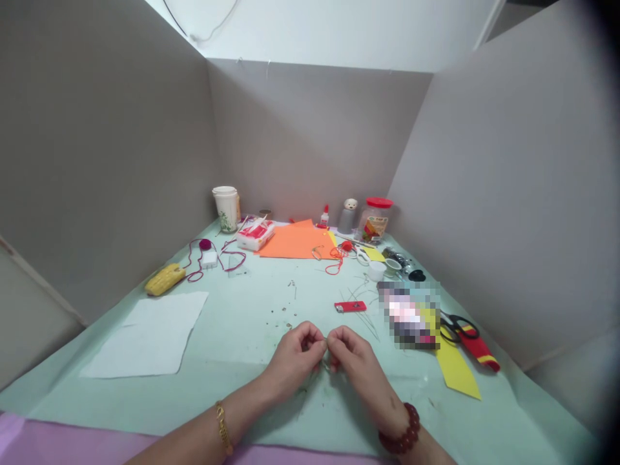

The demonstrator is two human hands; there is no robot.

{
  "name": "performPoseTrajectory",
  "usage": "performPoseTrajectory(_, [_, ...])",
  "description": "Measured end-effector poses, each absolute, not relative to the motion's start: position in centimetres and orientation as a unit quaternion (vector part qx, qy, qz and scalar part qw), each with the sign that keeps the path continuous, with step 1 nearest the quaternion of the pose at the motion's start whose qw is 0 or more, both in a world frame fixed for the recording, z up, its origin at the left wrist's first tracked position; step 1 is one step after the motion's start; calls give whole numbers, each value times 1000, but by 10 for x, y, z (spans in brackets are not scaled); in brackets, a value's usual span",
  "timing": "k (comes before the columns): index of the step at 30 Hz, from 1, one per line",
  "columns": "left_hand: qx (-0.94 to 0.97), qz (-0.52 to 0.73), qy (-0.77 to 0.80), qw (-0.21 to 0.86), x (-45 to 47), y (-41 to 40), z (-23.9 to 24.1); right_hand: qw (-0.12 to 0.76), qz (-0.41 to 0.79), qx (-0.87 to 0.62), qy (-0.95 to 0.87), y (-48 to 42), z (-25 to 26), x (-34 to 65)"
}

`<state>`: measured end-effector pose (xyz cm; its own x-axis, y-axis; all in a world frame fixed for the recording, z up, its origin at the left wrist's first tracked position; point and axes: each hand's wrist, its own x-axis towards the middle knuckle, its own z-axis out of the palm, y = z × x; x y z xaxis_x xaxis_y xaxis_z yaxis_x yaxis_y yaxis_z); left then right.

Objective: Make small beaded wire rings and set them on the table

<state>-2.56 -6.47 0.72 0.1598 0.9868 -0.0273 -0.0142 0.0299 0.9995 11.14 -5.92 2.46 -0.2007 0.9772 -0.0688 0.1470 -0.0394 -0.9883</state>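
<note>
The left hand (299, 354) and the right hand (352, 355) meet with their fingertips, the thumb and index finger of each being pressed together, clamped on a thin, dull greenish strand (326, 366). This strand is mostly covered by the fingers; a small looped part of it shows just under the grip, between the two hands. Which part each hand pinches, I cannot tell.

Beyond the grip and slightly to its right, a flat red plastic lighter (351, 307) lies on the pale green table cover (232, 342), and several long, thin, greenish stalks (367, 318) lie near it. Little dark scraps (283, 310) are scattered just beyond the grip, on its left side. Farther to the left of the grip there is a white sheet of paper (150, 336), with an uneven edge. Well to the right of the grip are black-handled scissors (458, 328) and a yellow piece of paper (458, 373). Far beyond the grip, bright orange sheets of paper (293, 243) lie flat.
</note>
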Motion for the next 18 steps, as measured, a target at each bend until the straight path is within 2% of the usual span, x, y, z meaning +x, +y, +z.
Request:
performPoseTrajectory(6, [524, 468, 448, 553, -26, -64, 4, 390, 591, -461, -534, -60, 23, 112])
performPoseTrajectory(12, [521, 492, 425, 553, -28, -65, 8, 386, 580, -453, -555, -60, 22, 112])
performPoseTrajectory(15, [548, 499, 428, 517, -29, -67, 10, 388, 582, -448, -556, -60, 22, 112])
performPoseTrajectory(18, [604, 491, 453, 435, -31, -68, 10, 389, 588, -446, -551, -60, 23, 111])
